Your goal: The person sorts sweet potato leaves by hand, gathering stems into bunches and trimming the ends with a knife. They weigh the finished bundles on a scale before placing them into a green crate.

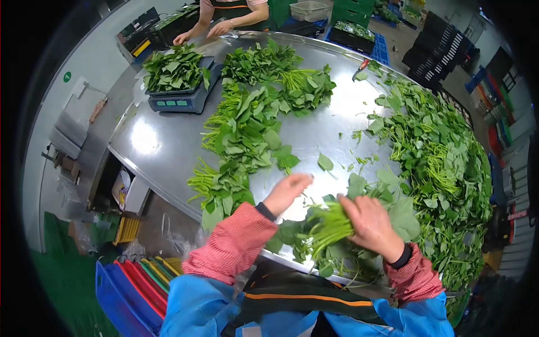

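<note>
Gathered bunches [247, 129] lie at eleven o'clock on the table [163, 151]; the large heap [443, 163] at three looks unbunched. At six, the right hand [373, 227] clasps leafy stems [331, 224]; the left hand [285, 194] is loosely spread, empty.

One head-worn wide-angle view looks forward and steeply down, close over the hands [328, 210].

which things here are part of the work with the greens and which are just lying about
Part of the work:
- bunch of greens in the right hand
- loose pile at right
- laid-out bunches
- scale, greens on it
- metal table

Apparently just lying about:
- red-handled tool
- coloured trays at lower left
- black crates behind
</note>
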The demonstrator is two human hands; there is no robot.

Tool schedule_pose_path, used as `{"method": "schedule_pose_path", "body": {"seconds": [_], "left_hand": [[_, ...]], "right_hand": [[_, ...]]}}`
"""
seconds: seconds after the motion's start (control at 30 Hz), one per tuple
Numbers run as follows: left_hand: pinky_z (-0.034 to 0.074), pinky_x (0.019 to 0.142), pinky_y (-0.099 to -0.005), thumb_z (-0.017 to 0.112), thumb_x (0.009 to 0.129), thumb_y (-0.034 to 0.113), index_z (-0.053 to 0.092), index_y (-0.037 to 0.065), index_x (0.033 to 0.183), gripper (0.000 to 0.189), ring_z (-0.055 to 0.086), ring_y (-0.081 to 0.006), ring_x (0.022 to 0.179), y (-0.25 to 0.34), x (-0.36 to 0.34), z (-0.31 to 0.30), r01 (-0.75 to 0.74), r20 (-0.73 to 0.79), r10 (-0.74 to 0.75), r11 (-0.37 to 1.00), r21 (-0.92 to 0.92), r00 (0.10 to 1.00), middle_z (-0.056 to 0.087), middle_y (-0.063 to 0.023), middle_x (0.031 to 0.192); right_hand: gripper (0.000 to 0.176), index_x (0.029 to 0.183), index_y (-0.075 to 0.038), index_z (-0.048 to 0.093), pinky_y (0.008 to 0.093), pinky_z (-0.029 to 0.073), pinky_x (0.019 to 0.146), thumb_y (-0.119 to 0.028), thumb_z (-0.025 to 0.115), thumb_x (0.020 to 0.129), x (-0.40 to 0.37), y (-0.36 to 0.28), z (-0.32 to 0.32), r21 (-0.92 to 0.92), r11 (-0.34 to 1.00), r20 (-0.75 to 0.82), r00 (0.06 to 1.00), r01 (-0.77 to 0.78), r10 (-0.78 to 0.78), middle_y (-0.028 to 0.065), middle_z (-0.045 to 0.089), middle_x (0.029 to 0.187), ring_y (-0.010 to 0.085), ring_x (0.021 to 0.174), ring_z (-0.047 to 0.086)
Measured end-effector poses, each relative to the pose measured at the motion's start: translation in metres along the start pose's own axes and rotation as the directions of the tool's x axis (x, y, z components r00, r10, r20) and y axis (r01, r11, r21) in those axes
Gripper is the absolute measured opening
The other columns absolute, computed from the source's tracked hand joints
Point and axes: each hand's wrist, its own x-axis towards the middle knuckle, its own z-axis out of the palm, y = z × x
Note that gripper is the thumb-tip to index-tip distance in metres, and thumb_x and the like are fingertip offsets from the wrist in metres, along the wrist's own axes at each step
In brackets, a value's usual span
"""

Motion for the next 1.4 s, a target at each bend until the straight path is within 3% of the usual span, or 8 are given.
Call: {"method": "schedule_pose_path", "body": {"seconds": [0.1,0.2,0.37,0.6,0.97,1.03,1.17,1.4], "left_hand": [[0.030,0.108,-0.0439,0.066,0.080,0.050,0.049,0.000,0.130,0.072,0.036,-0.0352,0.131,-0.039,0.044,-0.021,0.141,-0.531,0.233,0.809,0.571,0.815,0.042,-0.0242,0.138],[0.023,0.109,-0.0529,0.069,0.076,0.052,0.047,0.002,0.132,0.078,0.025,-0.0405,0.136,-0.070,0.054,-0.008,0.285,-0.439,0.257,0.472,0.834,0.861,0.034,-0.0266,0.142],[0.027,0.107,-0.0569,0.071,0.074,0.045,0.047,0.009,0.134,0.074,0.033,-0.0419,0.131,-0.086,0.004,0.035,-0.367,0.254,0.278,0.514,0.775,0.926,0.037,-0.0261,0.139],[0.032,0.101,-0.0490,0.075,0.070,0.036,0.062,0.006,0.107,0.050,0.042,-0.0391,0.119,-0.079,-0.001,0.026,-0.525,0.436,0.294,0.485,0.699,0.851,0.047,-0.0221,0.126],[0.025,0.108,-0.0500,0.076,0.070,0.034,0.063,0.016,0.117,0.053,0.035,-0.0429,0.127,-0.075,-0.011,0.043,-0.463,0.374,0.273,0.534,0.707,0.886,0.040,-0.0251,0.136],[0.027,0.107,-0.0498,0.077,0.068,0.032,0.064,0.017,0.116,0.051,0.034,-0.0437,0.127,-0.079,-0.016,0.051,-0.440,0.340,0.279,0.583,0.683,0.898,0.039,-0.0265,0.136],[0.029,0.107,-0.0463,0.078,0.067,0.023,0.060,0.010,0.119,0.056,0.035,-0.0427,0.128,-0.079,-0.026,0.071,-0.293,0.224,0.190,0.684,0.669,0.956,0.034,-0.0272,0.138],[0.031,0.106,-0.0431,0.076,0.070,0.012,0.055,0.006,0.121,0.055,0.038,-0.0392,0.126,-0.066,-0.044,0.105,0.033,-0.261,0.249,0.661,0.749,0.933,0.036,-0.0231,0.137]], "right_hand": [[0.078,0.131,-0.005,0.046,0.0382,0.042,0.067,-0.022,0.077,0.062,0.048,0.024,-0.004,-0.059,0.992,-0.070,0.992,-0.110,0.106,0.0114,0.051,0.083,0.0275,0.079,0.055],[0.083,0.133,-0.005,0.043,0.0386,0.043,0.069,-0.020,0.078,0.059,0.111,0.045,-0.002,-0.144,0.979,-0.186,0.976,-0.142,0.114,0.0116,0.052,0.085,0.0281,0.082,0.055],[0.090,0.137,-0.007,0.040,0.0407,0.047,0.077,-0.023,0.081,0.058,0.212,0.078,0.072,-0.168,0.959,-0.211,0.958,-0.229,0.191,0.0165,0.056,0.100,0.0310,0.094,0.057],[0.090,0.119,0.005,0.051,0.0407,0.043,0.095,-0.051,0.081,0.057,0.264,0.077,0.169,-0.262,0.886,-0.161,0.922,-0.383,0.351,0.0152,0.050,0.115,0.0291,0.114,0.047],[0.007,0.074,-0.007,0.056,0.0396,0.047,0.065,-0.006,0.058,0.067,0.008,0.156,0.073,-0.110,0.935,-0.639,0.745,-0.338,0.194,0.0120,0.055,0.078,0.0292,0.072,0.055],[0.013,0.086,-0.006,0.062,0.0378,0.045,0.070,-0.011,0.059,0.075,-0.046,0.192,0.044,-0.603,0.527,-0.258,0.772,-0.599,0.581,0.0073,0.058,0.085,0.0215,0.083,0.055],[0.044,0.126,-0.001,0.052,0.0397,0.043,0.088,-0.016,0.051,0.085,-0.125,0.267,0.023,-0.800,0.265,-0.364,0.787,-0.538,0.499,0.0072,0.057,0.098,0.0215,0.093,0.054],[0.050,0.132,0.000,0.046,0.0373,0.041,0.080,-0.013,0.051,0.084,-0.183,0.292,0.026,-0.544,0.569,-0.388,0.786,-0.617,0.481,0.0030,0.052,0.087,0.0203,0.089,0.053]]}}
